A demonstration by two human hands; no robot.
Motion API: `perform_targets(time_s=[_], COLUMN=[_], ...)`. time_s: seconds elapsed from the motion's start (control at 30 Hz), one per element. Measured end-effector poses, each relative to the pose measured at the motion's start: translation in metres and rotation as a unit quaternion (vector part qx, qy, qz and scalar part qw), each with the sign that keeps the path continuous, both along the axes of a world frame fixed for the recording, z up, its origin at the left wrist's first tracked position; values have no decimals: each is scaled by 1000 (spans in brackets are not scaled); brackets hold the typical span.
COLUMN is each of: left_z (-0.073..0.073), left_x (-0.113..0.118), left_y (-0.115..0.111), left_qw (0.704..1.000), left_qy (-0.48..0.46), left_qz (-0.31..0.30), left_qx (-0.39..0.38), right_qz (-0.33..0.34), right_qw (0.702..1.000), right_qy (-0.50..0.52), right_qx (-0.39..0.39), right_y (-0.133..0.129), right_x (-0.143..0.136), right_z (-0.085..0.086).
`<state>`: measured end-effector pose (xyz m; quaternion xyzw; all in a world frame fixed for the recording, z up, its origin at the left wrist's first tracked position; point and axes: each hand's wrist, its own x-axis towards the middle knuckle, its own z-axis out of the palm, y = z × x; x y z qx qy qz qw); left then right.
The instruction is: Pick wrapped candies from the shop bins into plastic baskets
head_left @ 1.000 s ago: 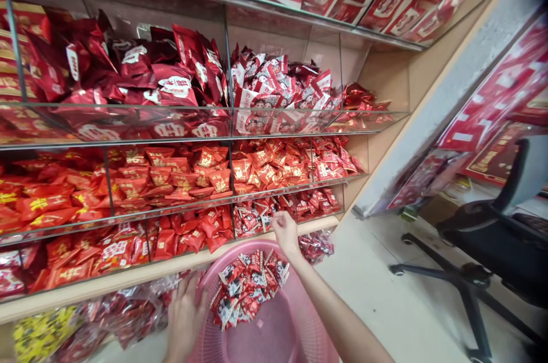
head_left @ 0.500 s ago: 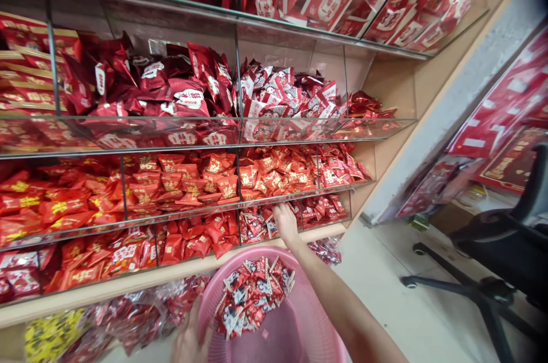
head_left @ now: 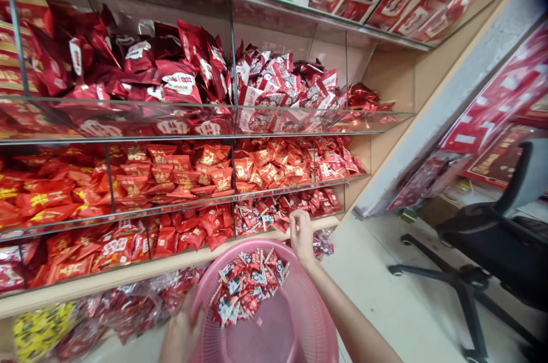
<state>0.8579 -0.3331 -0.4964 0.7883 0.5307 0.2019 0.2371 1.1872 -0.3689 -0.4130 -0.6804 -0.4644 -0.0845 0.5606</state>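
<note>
A pink plastic basket (head_left: 314, 289) with small red, black and white packets (head_left: 248, 283) heaped at its far side is at the bottom centre. My left hand (head_left: 185, 326) grips the basket's left rim. My right hand (head_left: 302, 234) is above the far right rim, just in front of the lowest shelf, fingers curled; whatever is between them is hidden. Behind it, similar packets (head_left: 257, 216) lie in a bottom-row compartment behind a clear front panel.
Shelves with clear dividers hold orange-red packets (head_left: 171, 174), dark red bags (head_left: 141, 66) and white-red bags (head_left: 282, 86). Bagged packets and a yellow bag (head_left: 43, 329) lie beneath the wooden ledge (head_left: 107, 280). A black swivel chair (head_left: 492, 237) stands at the right.
My right hand has drawn back from the bottom compartment, towards the basket's far rim. The view has shifted slightly; my left hand remains at the basket.
</note>
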Motion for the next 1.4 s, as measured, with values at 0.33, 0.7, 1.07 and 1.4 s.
perform_targets(time_s=[0.33, 0.7, 1.07, 1.4], left_z=[2, 1, 2, 0], left_x=[4, 3, 9, 5], left_y=[-4, -3, -7, -10], left_qw=[1000, 1000, 1000, 1000], left_qy=[3, -9, -8, -20], left_qz=[-7, 1, 2, -2], left_qx=[-13, -10, -10, -4], right_qz=[35, 86, 94, 132], right_qw=[987, 985, 933, 808], right_qy=[-3, -6, 345, 545], right_qx=[-159, -150, -45, -181], right_y=[6, 19, -35, -55], right_x=[22, 31, -18, -63], right_z=[-40, -14, -19, -48])
